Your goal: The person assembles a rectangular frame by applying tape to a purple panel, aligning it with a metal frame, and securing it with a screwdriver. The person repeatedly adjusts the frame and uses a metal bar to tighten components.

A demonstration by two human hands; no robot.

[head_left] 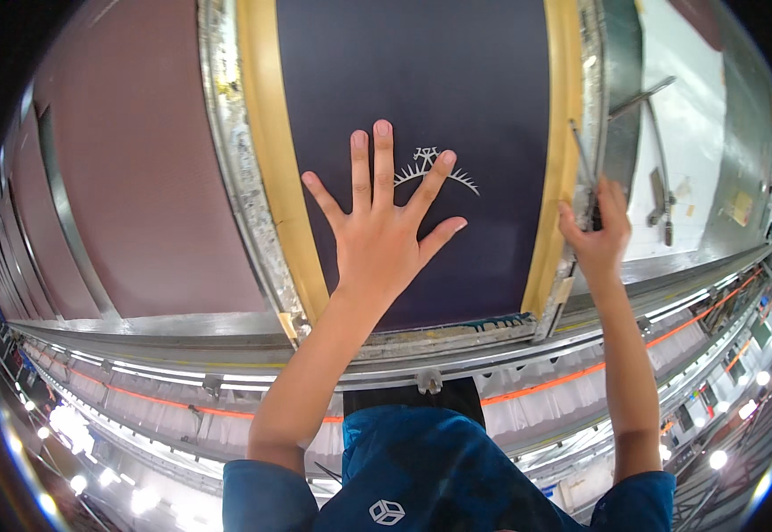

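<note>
A screen printing frame lies before me, its inner borders covered with tan tape. Its dark mesh carries a pale, spiky arched design, partly hidden by my fingers. My left hand is open, palm down with fingers spread, over the mesh beside the design; whether it presses on the mesh is hard to tell. At the frame's right side my right hand is closed round the edge, thumb toward the tape and fingers on the outer side. A thin rod runs up from near those fingertips.
Reddish-brown panels with metal strips between them cover the table at left. To the right, metal bars with a handle lie on a white sheet. A metal rail and an orange strip run along the near side.
</note>
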